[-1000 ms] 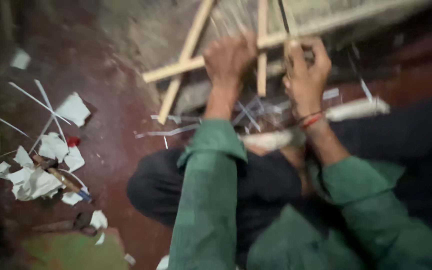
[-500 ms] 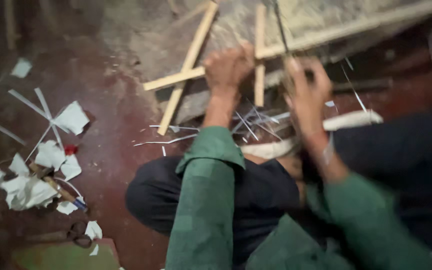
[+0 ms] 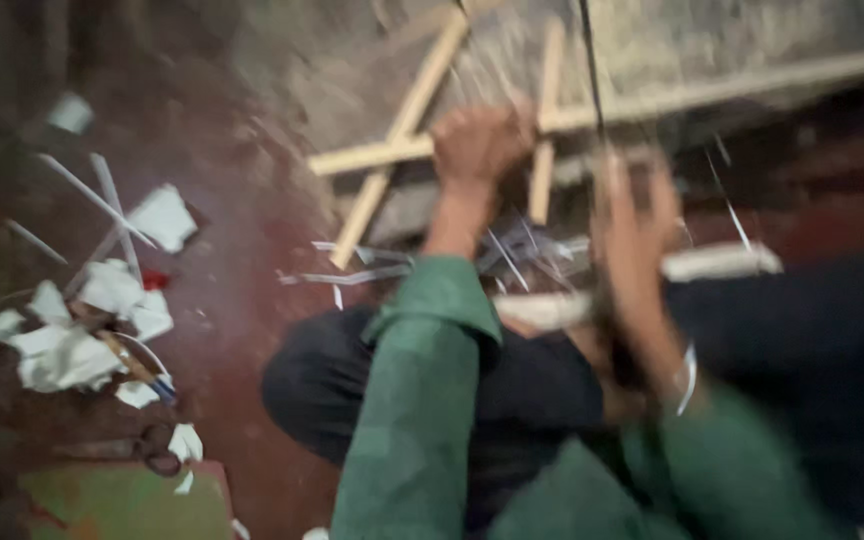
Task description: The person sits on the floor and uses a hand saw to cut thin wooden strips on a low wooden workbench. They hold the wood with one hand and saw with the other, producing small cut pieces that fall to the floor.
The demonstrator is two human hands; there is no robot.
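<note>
Reddish floor (image 3: 242, 300), scuffed, used as the work surface; sat on cross-legged, knees in dark trousers under both green sleeves.

Wooden frame (image 3: 402, 130) lay flat on the floor at far centre, just beyond the knees, likely kept within arm's reach. Pale slats counted: three certain (one long diagonal, one long crosswise running off to the far right, one short upright). More possible, too blurred to tell.

Green mat (image 3: 122, 505) at near left corner, one, partly cut off by the edge.

Left hand (image 3: 477, 145) pressed down on the frame where the slats crossed, fingers curled closed around the joint, probably to hold it steady.

Right hand (image 3: 632, 230) raised just right of the left, badly motion-blurred. Fingers seemed to point up toward a thin dark line (image 3: 587, 80) running to the far edge; could not tell whether closed on it or open.

White strips (image 3: 722, 262) across the lap, two, near the right hand.

Paper scraps (image 3: 62, 350) piled at left, well apart from the hands, roughly eight to ten, looked pushed aside.

Scissors (image 3: 157, 450), one pair, near left beside the mat.

Thin slivers (image 3: 352, 278) scattered between knees and frame, too many and too blurred to count.
</note>
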